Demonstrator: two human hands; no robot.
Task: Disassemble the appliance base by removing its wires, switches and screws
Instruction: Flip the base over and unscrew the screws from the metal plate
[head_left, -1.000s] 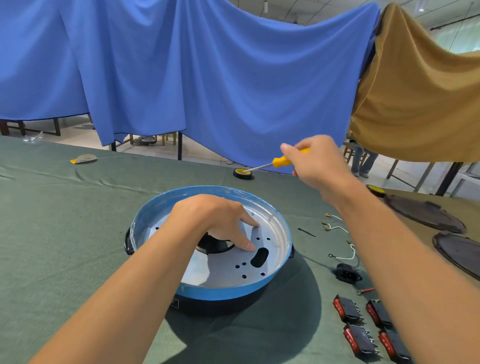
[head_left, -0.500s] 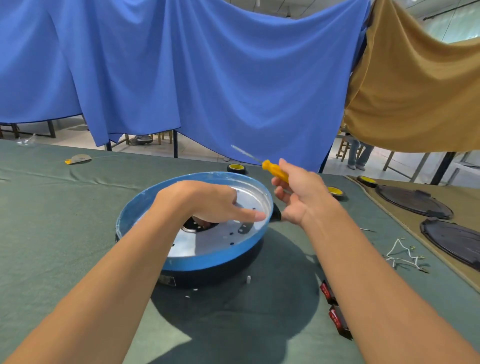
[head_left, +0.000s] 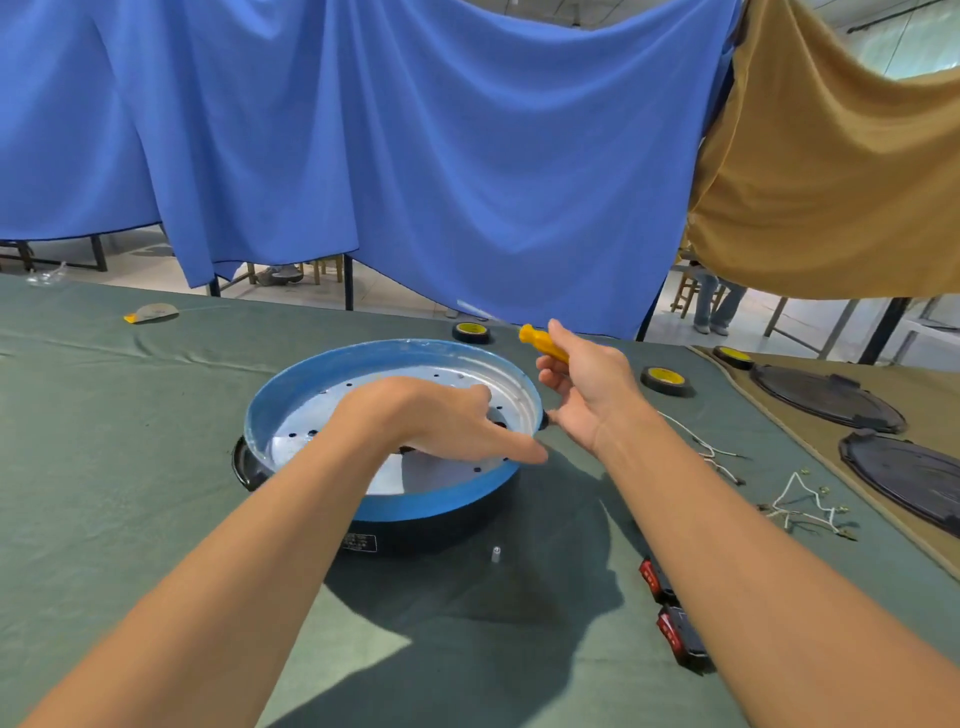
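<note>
The round appliance base (head_left: 291, 400), blue-rimmed with a perforated silver floor and a black underside, sits mid-table. My left hand (head_left: 441, 421) reaches into it, fingers curled toward the central hole and index finger stretched over the right rim. Just right of the rim, my right hand (head_left: 587, 384) holds a yellow-handled screwdriver (head_left: 543, 343), its thin shaft blurred and pointing up-left. A small screw (head_left: 496, 553) stands on the cloth in front of the base. Red rocker switches (head_left: 675, 629) lie by my right forearm. White wires (head_left: 800, 506) lie further right.
Green cloth (head_left: 104, 467) covers the table. Three tape rolls (head_left: 665, 379) sit at the far edge. Dark round plates (head_left: 826, 397) lie on a tan cloth at right. Blue and tan sheets hang behind. A small yellow-grey object (head_left: 150, 313) lies far left.
My right hand has drawn the screwdriver back from the far tape roll to beside the base rim, the shaft swinging up-left. My left hand shifted toward the right rim. The view moved.
</note>
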